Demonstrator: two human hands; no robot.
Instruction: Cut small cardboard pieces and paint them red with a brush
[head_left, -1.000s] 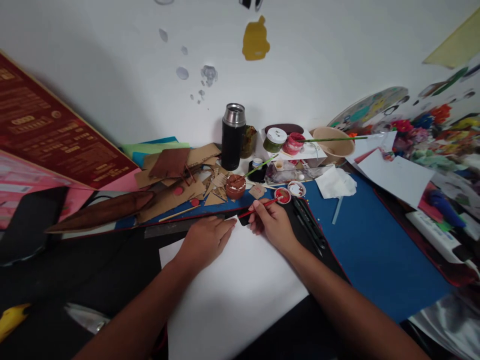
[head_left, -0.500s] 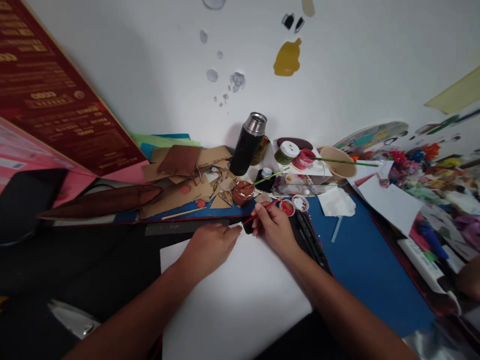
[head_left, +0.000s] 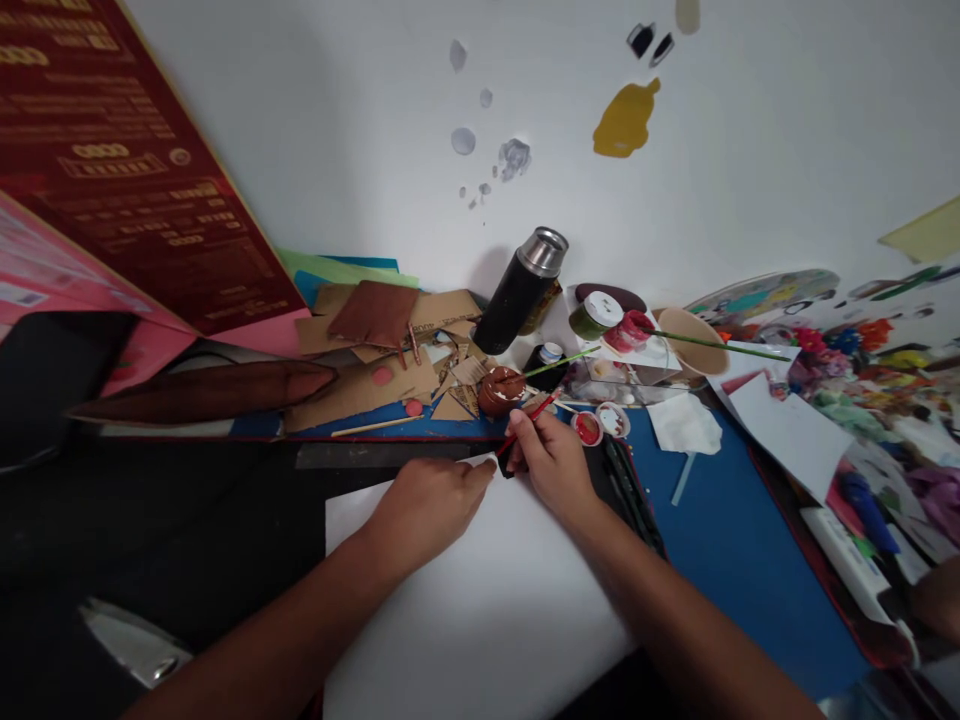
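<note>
A large white sheet of paper [head_left: 480, 600] lies under both forearms. My left hand [head_left: 435, 500] is closed at the sheet's top corner, fingertips pinching something small and white there. Close beside it, my right hand [head_left: 551, 455] grips a thin red brush [head_left: 534, 415] that slants down left toward my left fingertips. The brush's lower end is mostly hidden by the fingers. Just beyond my hands stands an open jar of brown paint [head_left: 501, 392] with a green stick across it. A small pot of red paint [head_left: 586, 429] sits right of my right hand.
A black flask [head_left: 517, 295] stands upright near the wall. Cardboard scraps [head_left: 360, 395] lie behind my left hand. Scissors [head_left: 135, 640] rest at the lower left. Dark pens [head_left: 630, 490] lie beside my right forearm. A white tissue [head_left: 684, 422] is on the blue mat [head_left: 720, 540].
The view has shifted, so most objects appear slightly further right. The red brush is now tilted more steeply in my right hand. My left hand keeps its pinch at the paper's corner.
</note>
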